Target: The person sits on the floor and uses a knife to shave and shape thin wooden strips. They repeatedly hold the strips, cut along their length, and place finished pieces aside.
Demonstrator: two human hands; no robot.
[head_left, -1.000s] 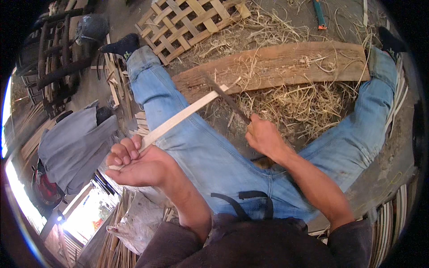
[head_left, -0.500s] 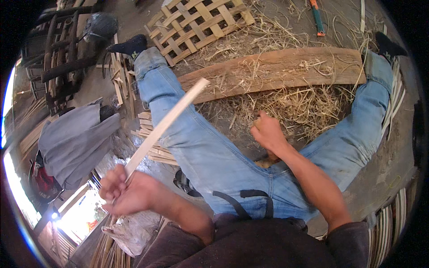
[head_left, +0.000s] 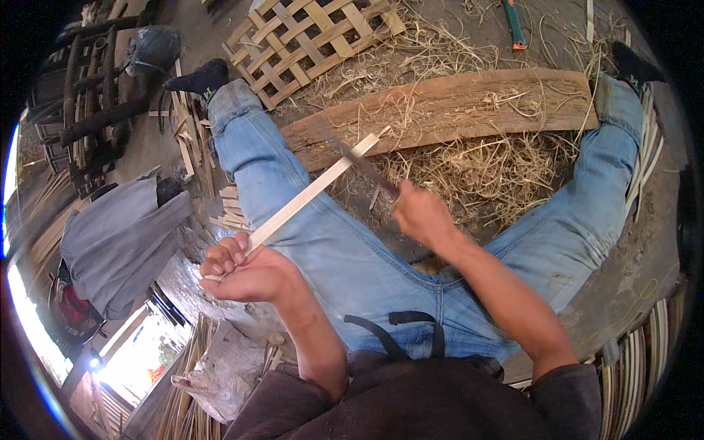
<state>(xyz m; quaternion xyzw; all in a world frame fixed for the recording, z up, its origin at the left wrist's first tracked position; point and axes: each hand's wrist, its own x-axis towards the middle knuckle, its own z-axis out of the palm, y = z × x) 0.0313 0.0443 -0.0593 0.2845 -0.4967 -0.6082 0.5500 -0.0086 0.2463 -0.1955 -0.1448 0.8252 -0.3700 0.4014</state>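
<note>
My left hand (head_left: 248,270) is closed around the lower end of a pale, flat wooden strip (head_left: 302,199), which slants up to the right over my left thigh. My right hand (head_left: 424,216) grips a dark-bladed knife (head_left: 378,174). The blade lies across the strip near its upper end, and a thin curl rises from the strip's tip. Behind them a long wooden plank (head_left: 447,111) spans between my lower legs. Thin shavings (head_left: 506,176) are heaped below the plank and scattered on top of it.
A woven lattice panel (head_left: 312,45) lies beyond my left foot. A tool with an orange and green handle (head_left: 516,31) rests on the floor at the far right. Bundled strips (head_left: 636,385) stand at the lower right. Grey cloth (head_left: 121,238) hangs at the left, near crumpled plastic (head_left: 220,374).
My left hand has moved right and upward, bringing the strip lower across my thigh. The right hand has shifted up and left, and its knife now meets the strip.
</note>
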